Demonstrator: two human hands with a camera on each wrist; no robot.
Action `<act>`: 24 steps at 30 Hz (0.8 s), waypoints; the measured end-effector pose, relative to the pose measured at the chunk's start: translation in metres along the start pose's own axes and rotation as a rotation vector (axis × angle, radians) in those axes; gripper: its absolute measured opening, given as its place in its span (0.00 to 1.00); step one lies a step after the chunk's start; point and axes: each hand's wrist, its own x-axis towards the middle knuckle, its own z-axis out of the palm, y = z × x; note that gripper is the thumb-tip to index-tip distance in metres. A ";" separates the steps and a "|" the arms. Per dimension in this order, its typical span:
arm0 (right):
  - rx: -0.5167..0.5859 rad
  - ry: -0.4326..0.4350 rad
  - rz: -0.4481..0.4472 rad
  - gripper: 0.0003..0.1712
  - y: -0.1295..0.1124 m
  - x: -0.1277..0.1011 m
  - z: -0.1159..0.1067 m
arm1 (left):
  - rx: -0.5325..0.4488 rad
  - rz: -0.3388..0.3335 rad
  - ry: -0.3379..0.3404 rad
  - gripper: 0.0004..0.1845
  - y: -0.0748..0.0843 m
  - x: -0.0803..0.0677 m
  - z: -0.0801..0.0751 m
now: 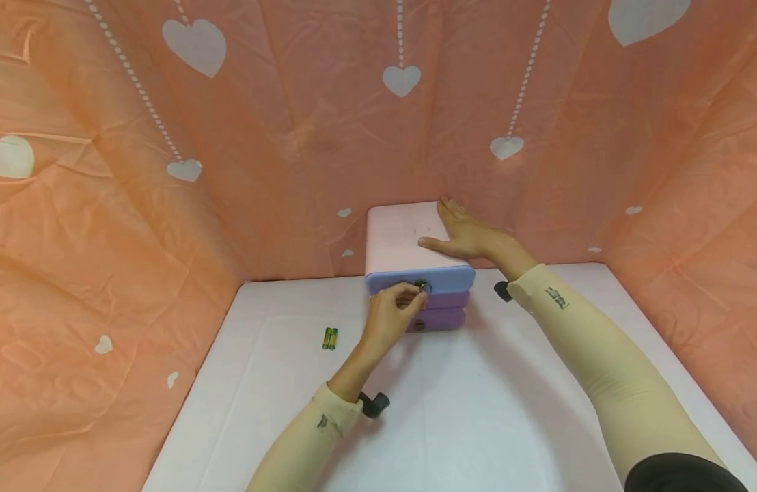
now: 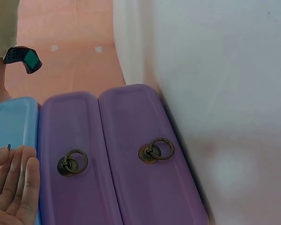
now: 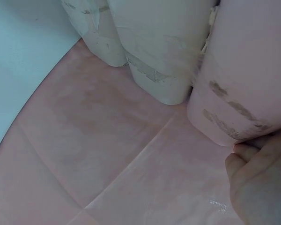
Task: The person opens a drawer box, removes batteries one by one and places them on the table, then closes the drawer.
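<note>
A small drawer box [image 1: 409,239] stands at the back of the white table [image 1: 477,410], against the orange heart-print cloth [image 1: 108,205]. It has a pale pink top and three stacked drawers: the top drawer [image 1: 452,277] is blue, the two below it purple.

Left hand [image 1: 392,316]: at the front of the top drawer, fingers [image 1: 409,295] curled about its ring pull [image 1: 423,286]. Whether the ring is actually pinched cannot be told from the head view; in the left wrist view the fingers lie fairly straight against the blue front.

Right hand [image 1: 467,236]: flat on the box top, fingers straight, thumb spread toward the front edge; it grips nothing.

Each purple drawer carries a brass ring [image 2: 155,151] hanging loose.

Two batteries [image 1: 329,338] lie side by side on the table, left of the box and well apart from both hands.
</note>
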 end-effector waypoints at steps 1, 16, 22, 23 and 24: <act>-0.001 0.000 -0.001 0.65 0.000 0.000 0.000 | -0.003 -0.001 0.001 0.08 0.000 0.001 0.000; -0.020 -0.006 -0.007 0.65 0.001 0.003 -0.001 | -0.021 0.001 0.010 0.08 -0.003 0.008 0.001; -0.005 0.002 -0.012 0.65 0.002 0.002 0.001 | -0.032 -0.001 0.011 0.08 -0.004 0.008 0.002; -0.001 0.004 -0.012 0.65 0.002 0.002 0.002 | -0.030 0.000 0.010 0.08 -0.004 0.008 0.002; 0.004 0.005 -0.012 0.65 0.002 0.002 0.002 | -0.030 0.001 0.008 0.08 -0.004 0.008 0.002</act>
